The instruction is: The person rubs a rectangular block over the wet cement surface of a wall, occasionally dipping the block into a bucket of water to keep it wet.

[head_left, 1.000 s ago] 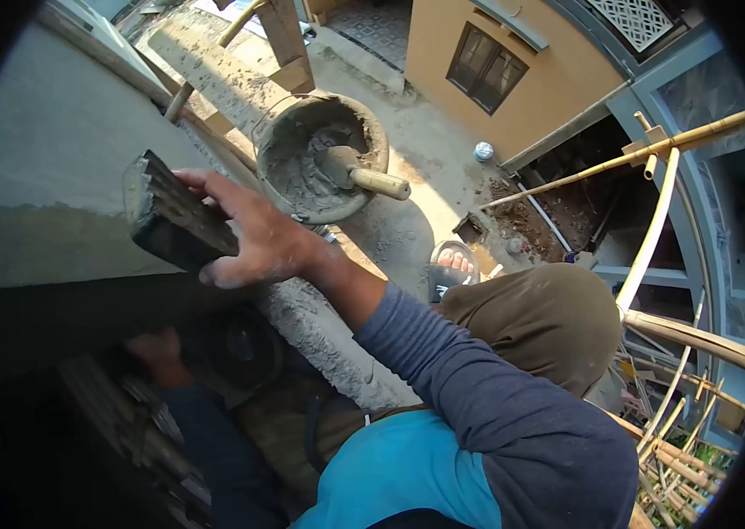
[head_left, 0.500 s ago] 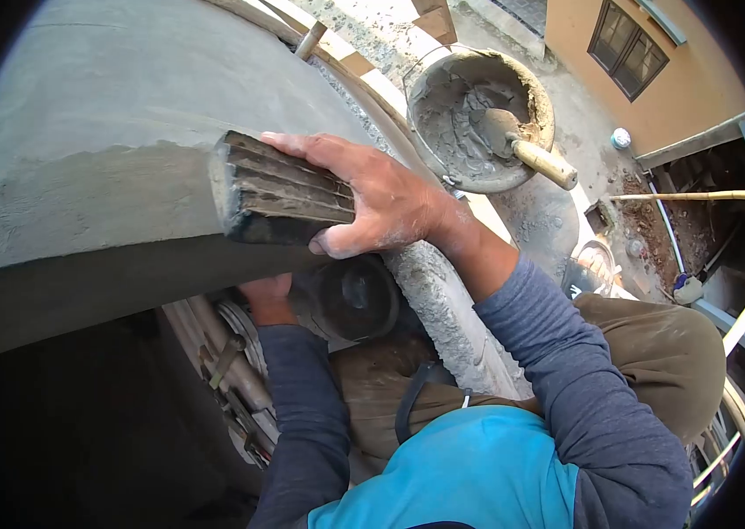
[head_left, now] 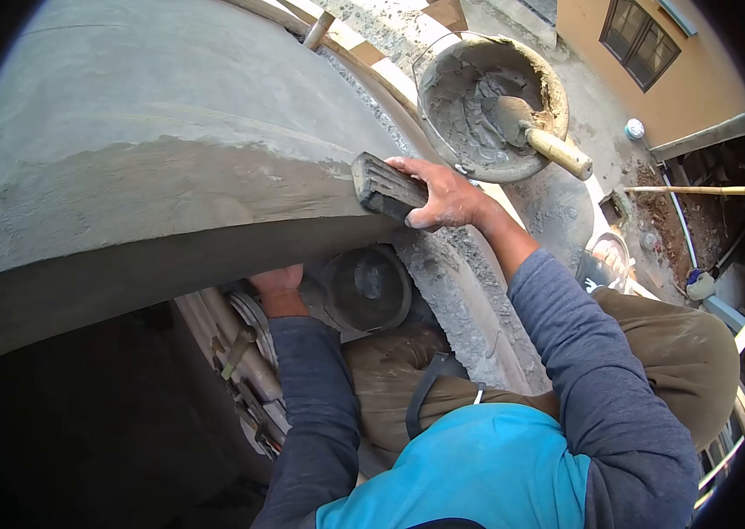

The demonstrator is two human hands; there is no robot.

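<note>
My right hand [head_left: 450, 196] grips a dark, mortar-smeared grooved block [head_left: 387, 186], its face against the edge of the grey plastered wall [head_left: 187, 181]. A band of rougher, darker mortar runs along that edge. Below the edge, my left hand [head_left: 279, 280] is at the shadowed underside, and its fingers are hidden. Close to my right hand stands a bucket [head_left: 558, 93] of wet mortar, with a trowel [head_left: 558, 152] lying in it, handle over the rim. A dark round basin [head_left: 368, 286] is below, between my hands.
A rough concrete ledge [head_left: 469, 309] runs between my arms. Pipes and clamped bars [head_left: 236, 344] are at lower left, beside a dark drop. A wooden stub [head_left: 320, 30] sticks up at the far edge. To the right are a bamboo pole [head_left: 699, 190] and an orange building [head_left: 699, 97].
My right hand has slid the grooved block rightward along the wall edge, away from the left side. My left hand stays under the edge. The whole view has shifted slightly.
</note>
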